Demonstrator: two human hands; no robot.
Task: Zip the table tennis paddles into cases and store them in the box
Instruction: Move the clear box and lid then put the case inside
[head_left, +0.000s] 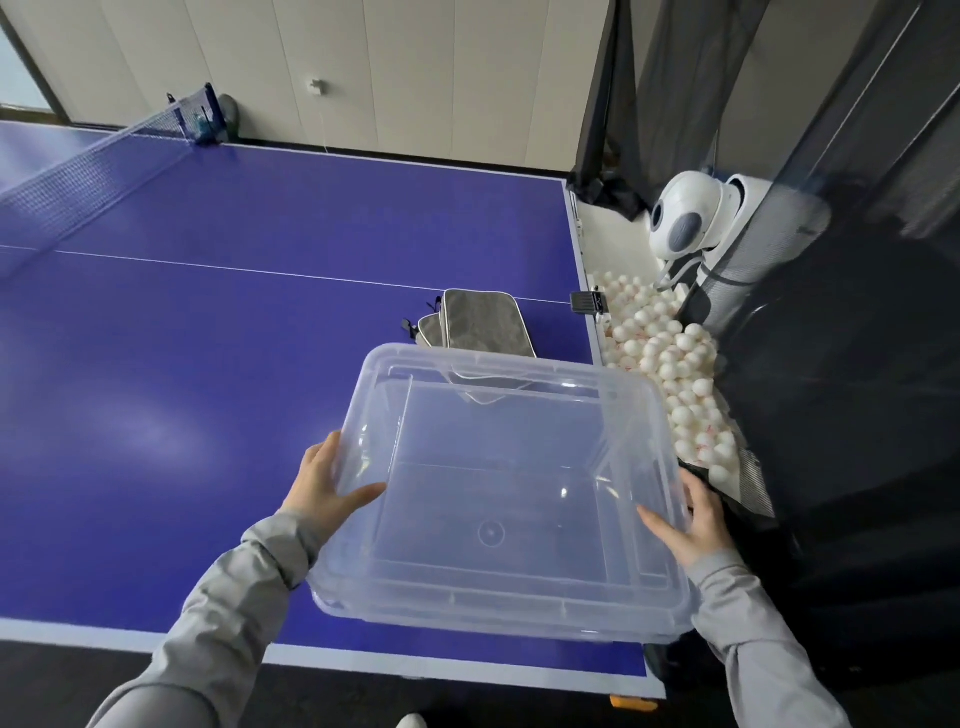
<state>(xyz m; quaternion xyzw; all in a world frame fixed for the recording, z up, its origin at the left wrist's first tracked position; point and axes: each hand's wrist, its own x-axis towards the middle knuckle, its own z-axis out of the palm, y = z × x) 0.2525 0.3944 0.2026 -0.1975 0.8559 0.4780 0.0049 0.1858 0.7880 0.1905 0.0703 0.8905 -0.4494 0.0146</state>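
Over the near right corner of the blue table, a clear plastic box is held tilted, open side toward the camera. Left hand grips its left rim, thumb curled inside the wall. Right hand grips the right rim likewise. Beyond the box, two grey zipped cases lie overlapping on the table. White balls fill a tray just beside the table's right edge.

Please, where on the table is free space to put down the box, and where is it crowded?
Free: the wide blue surface left of the box, between the net and the near edge. Crowded: the right edge, where two grey cases lie just beyond the box, with a heap of balls off the table beside them.
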